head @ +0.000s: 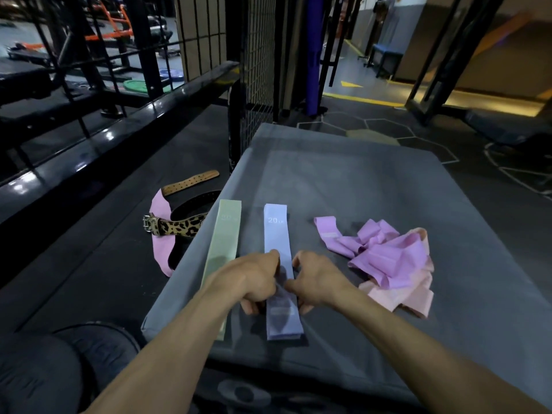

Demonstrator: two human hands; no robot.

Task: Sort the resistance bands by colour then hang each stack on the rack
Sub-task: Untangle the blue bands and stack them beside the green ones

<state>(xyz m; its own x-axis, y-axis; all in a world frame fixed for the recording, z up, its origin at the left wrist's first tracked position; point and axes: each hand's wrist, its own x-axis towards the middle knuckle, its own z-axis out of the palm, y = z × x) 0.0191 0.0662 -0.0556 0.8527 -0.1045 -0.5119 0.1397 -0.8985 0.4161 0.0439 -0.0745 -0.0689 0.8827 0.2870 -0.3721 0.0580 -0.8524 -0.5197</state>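
Both the left hand (254, 282) and right hand (316, 282) pinch the blue band (277, 234), lying lengthwise at frame centre, pointing toward the top.

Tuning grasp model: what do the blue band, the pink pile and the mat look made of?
Blue band: likely woven elastic fabric, matte, lies flat and holds its shape. Pink pile: thinner, probably latex, slight sheen, crumples in soft folds. Mat: grey matte cover, maybe vinyl over foam; unclear.

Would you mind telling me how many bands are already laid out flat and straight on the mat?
2: the green band nearest the mat's left edge, and the blue band beside it, between both hands. More may be stacked beneath either; the pink pile remains unsorted.
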